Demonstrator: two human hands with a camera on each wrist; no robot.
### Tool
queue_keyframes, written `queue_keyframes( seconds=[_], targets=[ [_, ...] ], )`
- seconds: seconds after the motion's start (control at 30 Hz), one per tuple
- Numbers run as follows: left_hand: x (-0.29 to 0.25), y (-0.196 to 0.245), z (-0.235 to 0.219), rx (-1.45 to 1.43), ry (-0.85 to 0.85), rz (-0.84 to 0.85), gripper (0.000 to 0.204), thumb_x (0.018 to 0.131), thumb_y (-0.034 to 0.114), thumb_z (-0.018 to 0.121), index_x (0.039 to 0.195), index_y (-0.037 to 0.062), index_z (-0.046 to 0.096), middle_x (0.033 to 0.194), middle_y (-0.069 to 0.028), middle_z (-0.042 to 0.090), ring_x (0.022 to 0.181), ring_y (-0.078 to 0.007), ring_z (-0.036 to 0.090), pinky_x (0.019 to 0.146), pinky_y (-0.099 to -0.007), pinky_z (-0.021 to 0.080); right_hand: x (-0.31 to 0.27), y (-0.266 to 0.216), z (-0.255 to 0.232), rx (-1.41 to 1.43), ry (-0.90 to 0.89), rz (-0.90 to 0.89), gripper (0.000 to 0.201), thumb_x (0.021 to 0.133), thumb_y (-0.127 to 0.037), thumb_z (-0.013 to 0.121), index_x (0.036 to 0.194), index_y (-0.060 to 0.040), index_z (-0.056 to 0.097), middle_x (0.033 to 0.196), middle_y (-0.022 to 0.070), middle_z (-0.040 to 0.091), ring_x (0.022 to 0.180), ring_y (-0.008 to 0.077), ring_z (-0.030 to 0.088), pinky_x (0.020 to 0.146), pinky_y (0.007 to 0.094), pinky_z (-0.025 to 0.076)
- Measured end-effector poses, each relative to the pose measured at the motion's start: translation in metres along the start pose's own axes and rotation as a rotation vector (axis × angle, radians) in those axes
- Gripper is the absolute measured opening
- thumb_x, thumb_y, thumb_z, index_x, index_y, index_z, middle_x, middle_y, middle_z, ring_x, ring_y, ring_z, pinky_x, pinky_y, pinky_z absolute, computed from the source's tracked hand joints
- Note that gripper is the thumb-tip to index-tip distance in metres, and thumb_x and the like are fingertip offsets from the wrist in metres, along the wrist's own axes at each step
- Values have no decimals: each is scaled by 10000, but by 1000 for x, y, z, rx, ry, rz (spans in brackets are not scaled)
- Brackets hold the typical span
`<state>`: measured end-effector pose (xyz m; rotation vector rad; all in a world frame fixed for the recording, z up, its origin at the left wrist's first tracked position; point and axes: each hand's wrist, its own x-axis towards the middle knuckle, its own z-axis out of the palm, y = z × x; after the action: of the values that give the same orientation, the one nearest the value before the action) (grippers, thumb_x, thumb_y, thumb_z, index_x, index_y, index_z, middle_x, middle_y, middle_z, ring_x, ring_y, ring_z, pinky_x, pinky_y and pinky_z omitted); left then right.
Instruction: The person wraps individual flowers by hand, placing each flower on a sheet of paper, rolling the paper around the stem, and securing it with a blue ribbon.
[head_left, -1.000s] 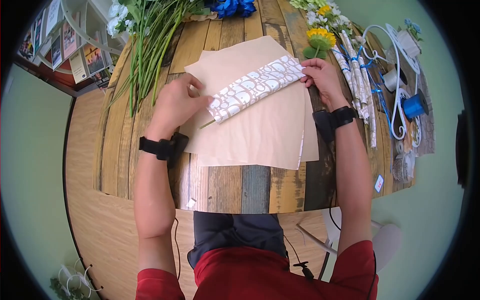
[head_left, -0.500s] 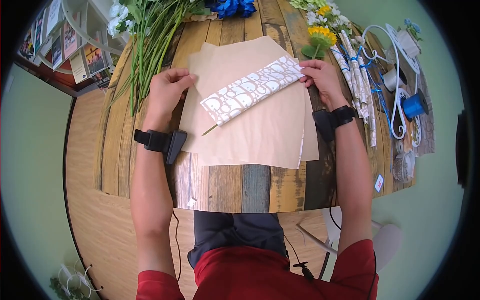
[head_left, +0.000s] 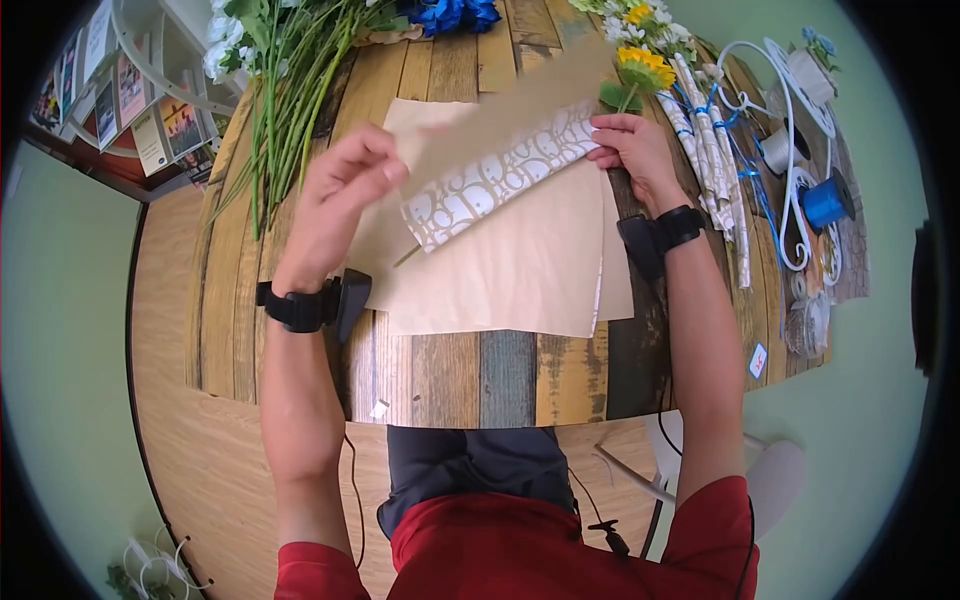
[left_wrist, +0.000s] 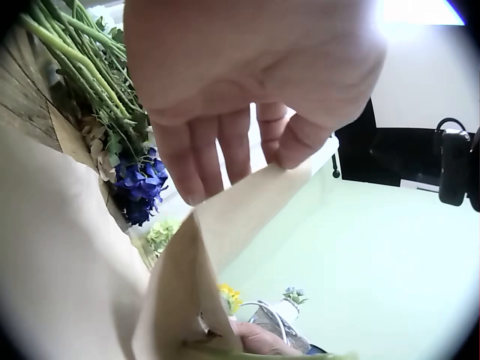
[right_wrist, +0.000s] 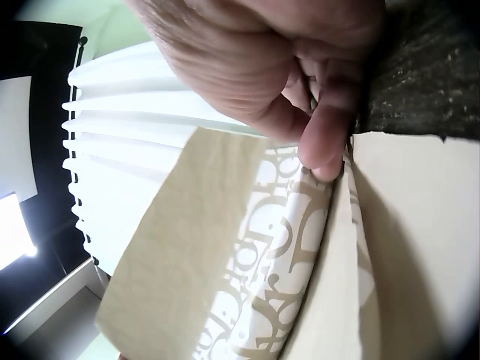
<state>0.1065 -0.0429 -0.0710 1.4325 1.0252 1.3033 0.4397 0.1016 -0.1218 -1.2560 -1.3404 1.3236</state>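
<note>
My left hand (head_left: 345, 185) pinches the edge of a brown paper flap (left_wrist: 247, 202) between thumb and fingers, holding it up off the table. In the head view the raised flap is blurred. White-and-tan patterned paper (head_left: 475, 190) lies folded slantwise over brown sheets (head_left: 510, 290). Out of its lower left end pokes a thin green stem (head_left: 407, 257). With thumb and fingers, my right hand (head_left: 637, 152) pinches the upper right end of the patterned roll (right_wrist: 281, 285). A yellow sunflower (head_left: 645, 70) stands out just beyond that hand.
Long green stems (head_left: 285, 130) with white blooms lie at the left, blue flowers (head_left: 450, 15) at the back. To the right are paper-wrapped bundles (head_left: 712, 150) tied with blue ribbon, a white curled metal stand (head_left: 790, 200) and a blue ribbon spool (head_left: 828, 203).
The left hand let go of the roll's lower end, moved left to the brown sheet's edge and has lifted it up over the patterned paper. The right hand stays at the upper end.
</note>
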Motion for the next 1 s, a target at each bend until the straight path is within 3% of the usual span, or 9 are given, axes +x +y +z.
queue_keyframes(
  seconds=[0.07,0.13,0.17,0.23,0.47,0.57,0.8,0.9,1.0],
  targets=[
    [-3,5,6,-50,-159,-26,27,896,61,630,900,36,636,913,-11,665,904,-97,592,869,-260,440,-9,-6,5,3,69,-21,203,886,-34,605,1050,80,640,919,145,685,693,192,692,575,255,555],
    [-2,9,19,-37,-611,-9,55,880,19,615,921,44,644,1140,-124,701,1135,-227,624,1105,-409,359,3,11,0,243,21,-172,182,920,-53,549,1018,55,657,929,138,701,757,205,695,677,298,582],
    [-2,8,23,-38,-611,-8,55,880,19,615,921,44,644,1140,-124,701,1135,-227,624,1105,-409,359,14,24,-22,432,-154,-39,212,943,-80,503,1017,44,658,914,130,705,779,198,691,722,315,583],
    [-1,8,28,176,-776,-44,57,860,14,628,914,17,643,1139,-143,699,1201,-226,599,1043,-342,422,14,18,-23,337,-107,55,238,951,-94,479,1037,42,655,912,126,705,758,194,689,717,311,586],
    [-5,12,42,340,-781,-103,69,853,-19,628,909,7,659,1088,-138,711,1182,-251,618,985,-347,477,15,17,-23,255,-88,80,267,961,-92,471,1106,48,646,912,111,705,749,183,690,698,294,582],
    [-5,12,41,413,-765,-152,63,866,-3,624,915,6,662,1060,-144,714,1161,-253,631,955,-344,486,11,15,-19,210,-143,-61,275,957,-88,503,1154,51,636,932,107,705,757,170,687,701,268,571],
    [-6,6,42,426,-747,-76,147,884,86,675,1009,12,692,1025,-127,720,1049,-228,668,907,-329,500,4,-6,-19,224,-125,139,311,888,-64,632,1179,43,646,980,95,698,802,123,670,703,243,542],
    [-4,11,44,389,-651,-221,199,886,105,687,1064,16,697,1008,-105,723,940,-178,667,863,-310,505,5,-4,-21,45,-155,82,320,867,-62,655,1174,31,656,981,90,698,803,120,669,702,246,539],
    [0,4,41,493,-256,-67,163,921,64,627,1055,2,695,971,-57,719,874,-120,637,793,-276,501,7,-2,-25,30,-177,75,334,853,-53,666,1179,20,658,982,90,700,801,121,670,707,247,539]
  ],
)
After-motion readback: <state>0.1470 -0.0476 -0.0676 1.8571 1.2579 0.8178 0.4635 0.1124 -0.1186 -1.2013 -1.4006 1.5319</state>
